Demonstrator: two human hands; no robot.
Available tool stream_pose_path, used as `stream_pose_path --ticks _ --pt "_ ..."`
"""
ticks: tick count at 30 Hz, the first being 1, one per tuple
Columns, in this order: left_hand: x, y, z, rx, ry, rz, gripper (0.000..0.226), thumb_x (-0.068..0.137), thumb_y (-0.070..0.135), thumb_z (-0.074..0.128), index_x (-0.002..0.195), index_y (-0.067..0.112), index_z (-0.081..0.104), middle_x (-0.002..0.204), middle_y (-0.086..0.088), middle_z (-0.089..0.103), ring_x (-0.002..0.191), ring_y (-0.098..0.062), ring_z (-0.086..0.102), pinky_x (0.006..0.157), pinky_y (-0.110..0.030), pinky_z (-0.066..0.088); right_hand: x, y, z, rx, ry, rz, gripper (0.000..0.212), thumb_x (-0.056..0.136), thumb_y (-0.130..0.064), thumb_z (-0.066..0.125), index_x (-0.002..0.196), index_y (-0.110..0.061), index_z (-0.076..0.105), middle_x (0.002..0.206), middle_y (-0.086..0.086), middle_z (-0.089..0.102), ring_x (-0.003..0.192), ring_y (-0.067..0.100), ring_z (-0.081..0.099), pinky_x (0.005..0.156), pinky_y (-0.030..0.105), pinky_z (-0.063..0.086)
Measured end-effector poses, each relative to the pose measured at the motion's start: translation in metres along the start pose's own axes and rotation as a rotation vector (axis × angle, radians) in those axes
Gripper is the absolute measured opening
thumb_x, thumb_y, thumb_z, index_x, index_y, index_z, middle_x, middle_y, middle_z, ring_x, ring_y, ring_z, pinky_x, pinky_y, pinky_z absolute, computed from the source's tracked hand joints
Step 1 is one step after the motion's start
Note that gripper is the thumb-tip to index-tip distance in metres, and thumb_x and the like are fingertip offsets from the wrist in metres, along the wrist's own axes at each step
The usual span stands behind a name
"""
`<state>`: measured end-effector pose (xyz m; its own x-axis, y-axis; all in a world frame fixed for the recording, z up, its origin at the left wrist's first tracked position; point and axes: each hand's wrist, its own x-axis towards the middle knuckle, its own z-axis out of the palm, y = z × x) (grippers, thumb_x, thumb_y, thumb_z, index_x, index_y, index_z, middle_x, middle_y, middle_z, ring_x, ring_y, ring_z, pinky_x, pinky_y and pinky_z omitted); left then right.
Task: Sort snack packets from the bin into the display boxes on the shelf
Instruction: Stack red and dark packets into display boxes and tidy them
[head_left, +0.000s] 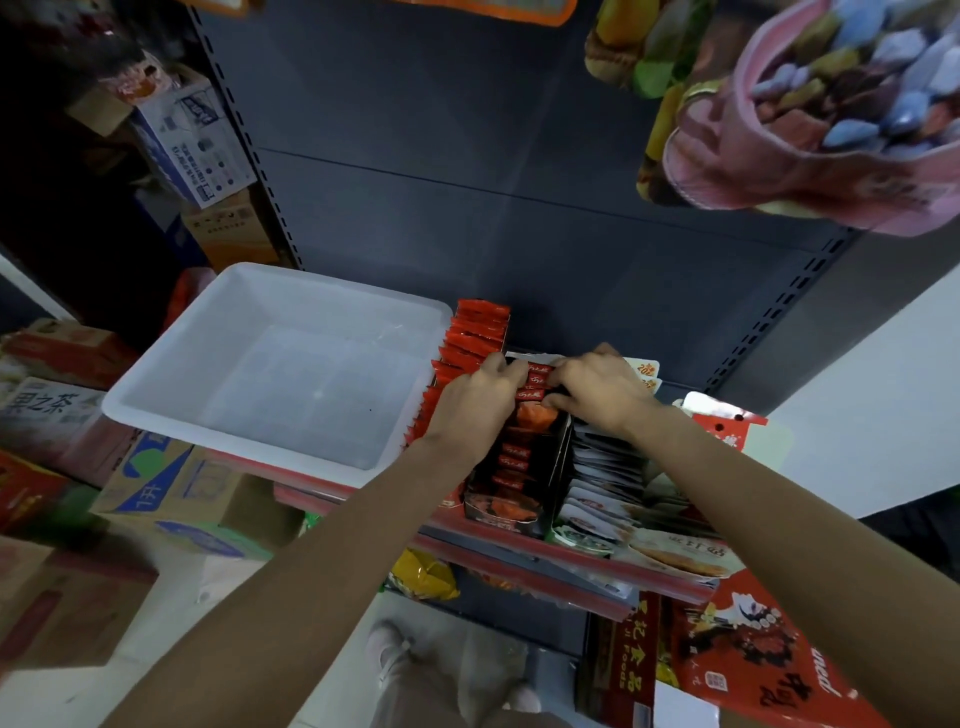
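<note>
- Two hands at the middle display box (519, 512) on the shelf (519, 558), both over its back half.
- Left hand (475, 400): fingers curled, tips on the top edges of the dark red-label packets (532, 382) standing in that box; looks like a pinch, exact grip hard to tell.
- Right hand (602, 392): fingers curled, pressed close together, pinching the same row of packets from the other side.
- Hands nearly touching each other over the packets.
- Middle box is black with an orange food print on the front, packets upright in a row front to back.
- Red packets (470, 343) fill the box just left of it, standing upright, right against the bin.
- White packets (602, 467) stacked in the box just right, partly under the right forearm.
- White plastic bin (171, 395) sits at the left end of the shelf, overhanging the front edge, touching the red row; no packets visible inside.
- Cardboard cartons (171, 483) stacked on the floor at left, below the bin.
- Pink snack bag (810, 114) hangs top right.
</note>
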<state>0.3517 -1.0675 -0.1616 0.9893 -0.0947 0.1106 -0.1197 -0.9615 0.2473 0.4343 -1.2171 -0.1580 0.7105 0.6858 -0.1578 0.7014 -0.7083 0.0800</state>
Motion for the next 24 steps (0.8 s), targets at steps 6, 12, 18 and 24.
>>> stream_pose_path --ticks 6,12,18,24 --pt "-0.009 -0.003 0.002 0.172 -0.128 0.179 0.029 0.095 0.032 0.051 0.118 0.015 0.055 0.117 -0.004 0.055 0.097 -0.024 0.06 0.086 -0.033 0.046 0.003 -0.005 0.006 -0.029 0.069 0.05 0.027 0.094 -0.034 0.045 0.1 -0.016 0.063 0.104 0.001 0.065 0.093 0.023 0.061 0.094 0.033 0.03" --pt "-0.005 -0.007 0.001 0.295 -0.222 0.255 0.038 0.095 0.037 0.048 0.128 0.02 0.055 0.122 0.0 0.06 0.114 -0.019 0.049 0.093 -0.031 0.03 0.003 -0.005 0.007 -0.022 0.076 0.051 0.026 0.094 -0.034 0.046 0.098 -0.017 0.065 0.103 -0.001 0.065 0.092 0.022 0.061 0.093 0.033 0.03" --pt "0.0 0.004 -0.003 0.396 -0.194 0.213 0.018 0.093 0.017 0.051 0.109 0.02 0.06 0.105 -0.001 0.066 0.1 -0.02 0.06 0.093 -0.032 0.034 0.002 -0.005 0.004 -0.025 0.044 0.035 0.027 0.094 -0.036 0.046 0.101 -0.017 0.065 0.106 -0.002 0.064 0.095 0.021 0.06 0.093 0.033 0.03" --pt "0.002 0.003 -0.009 0.432 -0.099 0.218 0.024 0.088 0.009 0.056 0.112 0.015 0.059 0.112 -0.003 0.064 0.109 -0.023 0.055 0.094 -0.033 0.034 -0.001 -0.001 0.001 0.015 0.048 0.019 0.028 0.097 -0.027 0.041 0.108 -0.019 0.065 0.11 -0.003 0.064 0.098 0.021 0.06 0.096 0.033 0.03"
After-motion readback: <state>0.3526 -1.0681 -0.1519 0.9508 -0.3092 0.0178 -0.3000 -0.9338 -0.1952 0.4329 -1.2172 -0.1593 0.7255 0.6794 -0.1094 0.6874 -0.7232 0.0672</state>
